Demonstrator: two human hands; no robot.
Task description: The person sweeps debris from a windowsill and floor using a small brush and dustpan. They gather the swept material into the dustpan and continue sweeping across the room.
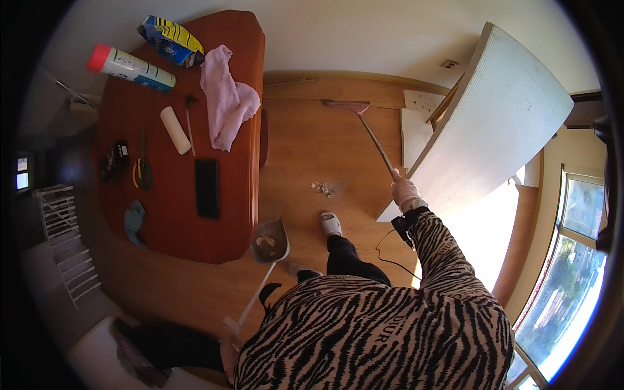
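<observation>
My right hand (405, 192), in a pale thin glove, is closed round the handle of a broom (377, 138). Its pinkish head rests on the wood floor, far ahead near the wall. At the lower left my left hand (229, 351) grips the long white handle of a dustpan (279, 250), partly hidden by my sleeve. Some pale scraps lie in the dustpan's pan, beside the table corner. A small heap of whitish debris (323, 189) sits on the floor between the broom head and my slippered foot.
On the left stands a red-brown table (179, 224) holding a pink cloth (227, 97), a spray can (133, 67), scissors (142, 170) and a black flat case (207, 188). A large white panel (481, 117) leans at the right, near a cable (390, 260) and a window (559, 286).
</observation>
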